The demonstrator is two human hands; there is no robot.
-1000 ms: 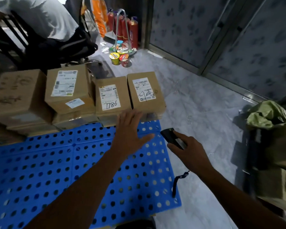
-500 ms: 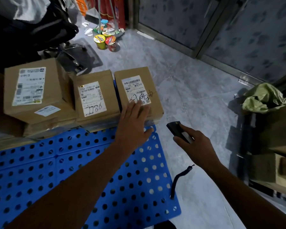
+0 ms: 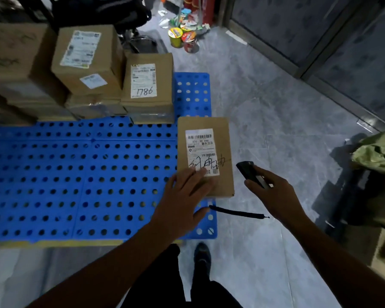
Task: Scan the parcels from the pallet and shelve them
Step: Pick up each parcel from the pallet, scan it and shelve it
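From the head camera, a flat brown cardboard parcel (image 3: 222,138) with a white barcoded shipping label and handwritten black marks lies on the right edge of a blue perforated plastic pallet (image 3: 80,178), its right side overhanging the grey tiled floor (image 3: 276,112). The left hand (image 3: 182,201) lies on the near end of this parcel with fingers straight and flat, their tips touching the label's lower corner; it grips nothing. Just to the right, the right hand (image 3: 270,193) is curled round a small black handheld scanner (image 3: 247,170), which points toward the parcel. A black wrist strap (image 3: 236,212) hangs below it. At the pallet's far left stands a stack of brown cardboard boxes (image 3: 87,61), the nearest one (image 3: 148,85) labelled in handwritten digits. Instant noodle cups (image 3: 182,37) stand on the floor beyond. A crumpled green bag (image 3: 376,152) sits at the right edge.
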